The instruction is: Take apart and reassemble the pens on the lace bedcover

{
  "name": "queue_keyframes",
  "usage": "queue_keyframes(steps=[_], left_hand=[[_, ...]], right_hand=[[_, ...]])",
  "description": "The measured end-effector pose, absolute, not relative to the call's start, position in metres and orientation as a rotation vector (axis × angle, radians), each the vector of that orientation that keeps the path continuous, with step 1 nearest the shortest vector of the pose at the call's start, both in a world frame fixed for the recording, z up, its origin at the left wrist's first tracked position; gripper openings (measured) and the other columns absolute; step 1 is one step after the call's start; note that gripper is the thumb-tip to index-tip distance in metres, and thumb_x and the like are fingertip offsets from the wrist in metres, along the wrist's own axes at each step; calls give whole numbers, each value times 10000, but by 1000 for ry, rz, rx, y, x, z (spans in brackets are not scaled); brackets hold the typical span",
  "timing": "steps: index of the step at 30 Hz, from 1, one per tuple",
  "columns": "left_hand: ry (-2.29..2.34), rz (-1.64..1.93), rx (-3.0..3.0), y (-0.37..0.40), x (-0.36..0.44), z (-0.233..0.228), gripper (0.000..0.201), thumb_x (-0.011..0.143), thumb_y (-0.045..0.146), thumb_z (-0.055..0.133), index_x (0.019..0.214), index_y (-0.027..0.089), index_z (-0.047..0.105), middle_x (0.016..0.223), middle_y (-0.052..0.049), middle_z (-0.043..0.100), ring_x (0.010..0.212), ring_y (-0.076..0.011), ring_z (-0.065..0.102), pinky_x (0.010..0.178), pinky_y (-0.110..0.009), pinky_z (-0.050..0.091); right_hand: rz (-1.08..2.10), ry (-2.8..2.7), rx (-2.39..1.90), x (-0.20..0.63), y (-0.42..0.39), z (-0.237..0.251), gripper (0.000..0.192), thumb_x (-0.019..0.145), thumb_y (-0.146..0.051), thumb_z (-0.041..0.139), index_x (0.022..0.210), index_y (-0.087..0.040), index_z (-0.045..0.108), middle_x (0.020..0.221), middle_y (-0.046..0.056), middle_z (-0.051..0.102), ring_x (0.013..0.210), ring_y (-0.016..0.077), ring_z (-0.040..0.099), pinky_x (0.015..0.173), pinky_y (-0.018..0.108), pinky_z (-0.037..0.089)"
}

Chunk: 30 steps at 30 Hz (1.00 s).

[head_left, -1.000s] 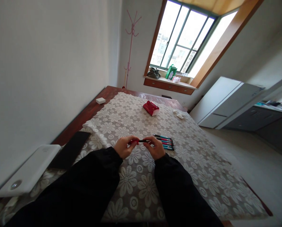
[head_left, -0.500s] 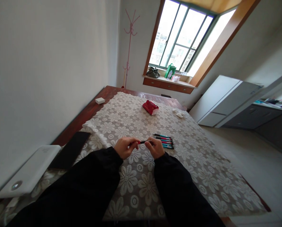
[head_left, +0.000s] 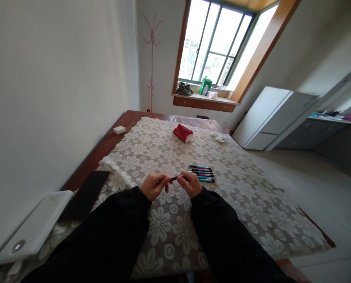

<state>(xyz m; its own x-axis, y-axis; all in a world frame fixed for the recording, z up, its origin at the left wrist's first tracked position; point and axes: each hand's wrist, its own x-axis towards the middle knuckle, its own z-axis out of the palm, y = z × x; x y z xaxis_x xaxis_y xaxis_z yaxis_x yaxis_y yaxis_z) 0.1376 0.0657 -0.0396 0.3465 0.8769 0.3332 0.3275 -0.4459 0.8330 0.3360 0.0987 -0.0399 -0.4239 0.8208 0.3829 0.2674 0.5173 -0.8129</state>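
Note:
My left hand and my right hand hold one red and black pen between them, a little above the flowered lace tablecloth. Each hand pinches one end of it; most of the pen is hidden by my fingers. Just to the right of my right hand lies a row of several pens with blue and red barrels, side by side on the cloth. Black sleeves cover both my arms.
A red packet and a small white crumpled thing lie farther back. A white box sits on the bare wood at the left edge. Near me on the left are a black tablet and a white flat device.
My hands have drawn slightly closer together on the pen, showing less of it. The view has tipped down and shifted a little.

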Motion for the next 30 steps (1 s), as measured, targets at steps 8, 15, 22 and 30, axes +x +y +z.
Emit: queue_keyframes(steps=[8, 15, 22, 30], left_hand=[[1134, 1179, 2026, 68, 136, -50, 214, 871, 369, 598, 922, 184, 694, 825, -54, 680, 762, -155, 634, 703, -258, 494], [1011, 1047, 2067, 66, 135, -43, 266, 963, 325, 431, 907, 183, 649, 717, -19, 706, 726, -144, 629, 740, -258, 470], [999, 943, 2173, 64, 142, -43, 275, 962, 342, 412, 872, 187, 621, 680, -11, 682, 750, -155, 622, 782, -278, 456], [1569, 1017, 2311, 32, 101, -49, 307, 932, 291, 439, 1212, 200, 525, 1189, -85, 620, 1133, -216, 555, 985, -375, 437]], right_hand=[[909, -1973, -895, 334, 97, -42, 503, 923, -471, 405, 518, -185, 319, 466, -52, 287, 440, 68, 266, 464, 242, 211], [844, -2031, -875, 329, 97, -49, 389, 904, -478, 478, 683, -162, 528, 526, -48, 404, 480, 77, 352, 490, 222, 262], [795, -2086, -849, 323, 91, -47, 434, 944, -393, 392, 582, -163, 463, 507, -42, 376, 465, 73, 364, 498, 228, 263], [639, -2056, -901, 321, 95, -61, 437, 928, -400, 415, 557, -180, 343, 484, -60, 256, 436, 66, 288, 487, 243, 214]])
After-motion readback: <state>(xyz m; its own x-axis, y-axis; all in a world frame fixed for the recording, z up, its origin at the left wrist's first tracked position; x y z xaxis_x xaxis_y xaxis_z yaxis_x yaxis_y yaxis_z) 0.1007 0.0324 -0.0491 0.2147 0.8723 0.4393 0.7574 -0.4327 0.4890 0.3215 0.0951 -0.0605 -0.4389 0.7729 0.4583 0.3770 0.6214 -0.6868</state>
